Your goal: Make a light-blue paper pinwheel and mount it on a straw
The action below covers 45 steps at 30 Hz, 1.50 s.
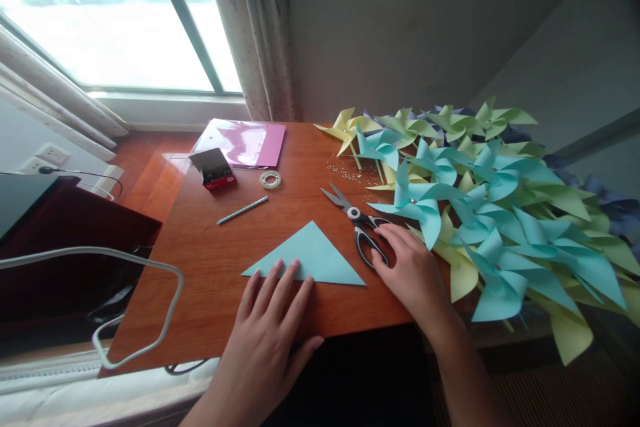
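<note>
A light-blue paper (pixel 310 247) folded into a triangle lies on the wooden table, its long edge toward me. My left hand (pixel 273 327) rests flat with spread fingertips on that edge. To the right of the paper are scissors (pixel 354 215) with black and white handles, blades slightly apart and pointing away to the left. My right hand (pixel 410 270) grips the handles, thumb at the lower loop and fingers at the upper one. Beside this hand, a light-blue paper pinwheel (pixel 415 203) lies at the front of a large pile.
Blue, yellow and green pinwheels (pixel 500 227) cover the right side. Tiny beads or pins (pixel 350 175) are scattered near them. Further back are a paper stick (pixel 243 211), a tape roll (pixel 271 179), a small open box (pixel 214 170) and a pink paper pack (pixel 273 147). A white bent rod (pixel 173 307) crosses the left edge.
</note>
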Motion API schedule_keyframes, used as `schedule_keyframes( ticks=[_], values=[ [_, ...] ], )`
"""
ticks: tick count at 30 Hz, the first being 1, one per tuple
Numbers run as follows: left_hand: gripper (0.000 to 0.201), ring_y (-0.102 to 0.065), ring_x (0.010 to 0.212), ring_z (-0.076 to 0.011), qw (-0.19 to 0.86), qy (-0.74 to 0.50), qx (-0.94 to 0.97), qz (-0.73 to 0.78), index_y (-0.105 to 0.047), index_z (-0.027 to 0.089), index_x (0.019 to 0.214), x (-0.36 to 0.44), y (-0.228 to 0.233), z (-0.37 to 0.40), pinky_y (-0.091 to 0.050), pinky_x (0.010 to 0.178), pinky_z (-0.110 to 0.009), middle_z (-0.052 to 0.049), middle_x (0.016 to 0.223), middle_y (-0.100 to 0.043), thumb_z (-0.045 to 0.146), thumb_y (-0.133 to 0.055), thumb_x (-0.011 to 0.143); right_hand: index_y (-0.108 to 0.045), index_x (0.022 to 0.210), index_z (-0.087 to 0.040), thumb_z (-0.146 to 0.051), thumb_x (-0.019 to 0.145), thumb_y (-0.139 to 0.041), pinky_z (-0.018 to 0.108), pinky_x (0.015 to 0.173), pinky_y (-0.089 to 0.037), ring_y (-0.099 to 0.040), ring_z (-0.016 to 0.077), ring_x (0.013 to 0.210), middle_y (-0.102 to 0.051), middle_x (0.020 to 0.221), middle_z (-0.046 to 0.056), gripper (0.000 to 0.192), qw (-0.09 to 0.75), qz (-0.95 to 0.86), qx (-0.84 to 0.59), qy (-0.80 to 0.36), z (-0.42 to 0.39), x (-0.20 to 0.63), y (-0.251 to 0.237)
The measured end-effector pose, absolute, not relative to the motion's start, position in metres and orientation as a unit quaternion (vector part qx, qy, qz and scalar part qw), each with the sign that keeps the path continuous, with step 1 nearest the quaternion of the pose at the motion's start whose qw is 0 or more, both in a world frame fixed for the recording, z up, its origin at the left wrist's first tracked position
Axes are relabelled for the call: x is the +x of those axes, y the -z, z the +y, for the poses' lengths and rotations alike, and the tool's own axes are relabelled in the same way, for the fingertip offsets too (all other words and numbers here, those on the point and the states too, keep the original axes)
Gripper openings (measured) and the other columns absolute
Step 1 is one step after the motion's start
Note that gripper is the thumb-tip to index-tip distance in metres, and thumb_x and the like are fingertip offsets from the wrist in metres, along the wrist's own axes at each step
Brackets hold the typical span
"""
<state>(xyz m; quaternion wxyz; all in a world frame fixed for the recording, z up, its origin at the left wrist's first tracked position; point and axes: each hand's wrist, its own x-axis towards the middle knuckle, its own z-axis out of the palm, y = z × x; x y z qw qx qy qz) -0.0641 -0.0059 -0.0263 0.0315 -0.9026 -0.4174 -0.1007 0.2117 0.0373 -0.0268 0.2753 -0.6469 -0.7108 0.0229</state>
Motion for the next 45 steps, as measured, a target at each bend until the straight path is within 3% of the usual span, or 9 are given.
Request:
schedule_keyframes(
  ticks=[7, 12, 17, 21, 30, 33, 36, 42, 45],
  values=[
    [0.069, -0.036, 0.147, -0.0404, 0.030, 0.098, -0.902, -0.420, -0.045, 0.017, 0.153, -0.063, 0.023, -0.007, -0.021, 0.120, -0.055, -0.017, 0.161, -0.041, 0.048, -0.060, 0.093, -0.071, 0.109, -0.013, -0.014, 0.091, -0.058, 0.054, 0.096, -0.057, -0.067, 0.0340, 0.109, -0.071, 0.120, 0.016, 0.022, 0.294, -0.713, -0.636, 0.024, 0.033, 0.202, 0.015],
    [0.069, -0.042, 0.144, -0.0402, 0.017, 0.117, -0.894, -0.432, -0.050, 0.022, 0.151, -0.059, 0.023, -0.004, -0.023, 0.118, -0.054, -0.016, 0.157, -0.047, 0.057, -0.058, 0.092, -0.069, 0.112, -0.015, -0.009, 0.094, -0.054, 0.042, 0.101, -0.057, -0.066, 0.0257, 0.109, -0.072, 0.116, 0.012, 0.025, 0.332, -0.763, -0.547, -0.085, 0.026, 0.169, 0.008],
    [0.077, -0.041, 0.144, -0.0435, 0.018, 0.125, -0.893, -0.433, -0.050, 0.022, 0.151, -0.057, 0.031, -0.008, -0.022, 0.118, -0.057, -0.019, 0.157, -0.047, 0.067, -0.056, 0.089, -0.066, 0.126, -0.008, -0.009, 0.093, -0.056, 0.048, 0.106, -0.054, -0.061, 0.0311, 0.121, -0.069, 0.129, 0.017, 0.034, 0.284, -0.773, -0.553, -0.121, 0.028, 0.145, 0.019],
    [0.085, -0.035, 0.147, -0.0461, 0.017, 0.119, -0.894, -0.432, -0.044, 0.020, 0.155, -0.058, 0.035, -0.010, -0.019, 0.119, -0.061, -0.021, 0.160, -0.040, 0.070, -0.056, 0.087, -0.065, 0.127, -0.008, -0.009, 0.092, -0.056, 0.050, 0.108, -0.051, -0.059, 0.0323, 0.124, -0.068, 0.128, 0.017, 0.035, 0.311, -0.765, -0.549, -0.130, 0.029, 0.140, 0.023],
    [0.068, -0.034, 0.149, -0.0390, -0.032, 0.155, -0.883, -0.442, -0.039, 0.014, 0.153, -0.060, 0.023, -0.008, -0.031, 0.117, -0.058, -0.021, 0.161, -0.038, 0.040, -0.061, 0.094, -0.066, 0.116, -0.020, -0.002, 0.091, -0.057, 0.033, 0.084, -0.058, -0.069, 0.0204, 0.090, -0.070, 0.100, 0.008, 0.032, 0.413, -0.719, -0.524, -0.198, 0.027, 0.142, 0.014],
    [0.058, -0.045, 0.143, -0.0328, -0.064, 0.265, -0.827, -0.492, -0.043, 0.014, 0.146, -0.061, 0.010, -0.002, -0.044, 0.112, -0.050, -0.021, 0.155, -0.045, 0.025, -0.063, 0.093, -0.069, 0.108, -0.020, -0.003, 0.094, -0.055, 0.033, 0.082, -0.057, -0.068, 0.0199, 0.088, -0.071, 0.094, 0.007, 0.026, 0.438, -0.729, -0.502, -0.157, 0.021, 0.139, 0.008],
    [0.061, -0.055, 0.133, -0.0308, -0.009, 0.371, -0.781, -0.502, -0.046, 0.017, 0.144, -0.063, -0.009, 0.006, -0.049, 0.108, -0.047, -0.019, 0.145, -0.055, 0.017, -0.070, 0.088, -0.071, 0.106, -0.019, 0.000, 0.093, -0.056, 0.034, 0.080, -0.057, -0.067, 0.0201, 0.086, -0.072, 0.092, 0.009, 0.027, 0.442, -0.756, -0.473, -0.100, 0.011, 0.133, -0.003],
    [0.036, -0.063, 0.120, -0.0217, -0.039, 0.369, -0.849, -0.377, -0.067, 0.016, 0.121, -0.069, -0.028, 0.018, -0.051, 0.106, -0.035, -0.009, 0.119, -0.073, 0.001, -0.066, 0.088, -0.070, 0.110, -0.019, -0.001, 0.091, -0.060, 0.035, 0.079, -0.058, -0.068, 0.0215, 0.087, -0.075, 0.094, 0.008, 0.028, 0.432, -0.785, -0.436, -0.076, -0.006, 0.131, -0.027],
    [0.031, -0.063, 0.120, -0.0217, -0.059, 0.362, -0.864, -0.344, -0.069, 0.014, 0.116, -0.072, -0.027, 0.022, -0.049, 0.110, -0.040, -0.008, 0.115, -0.075, 0.000, -0.065, 0.088, -0.071, 0.108, -0.020, -0.011, 0.092, -0.064, 0.037, 0.086, -0.058, -0.068, 0.0225, 0.093, -0.074, 0.100, 0.009, 0.019, 0.430, -0.770, -0.454, -0.127, -0.007, 0.142, -0.036]
  ],
)
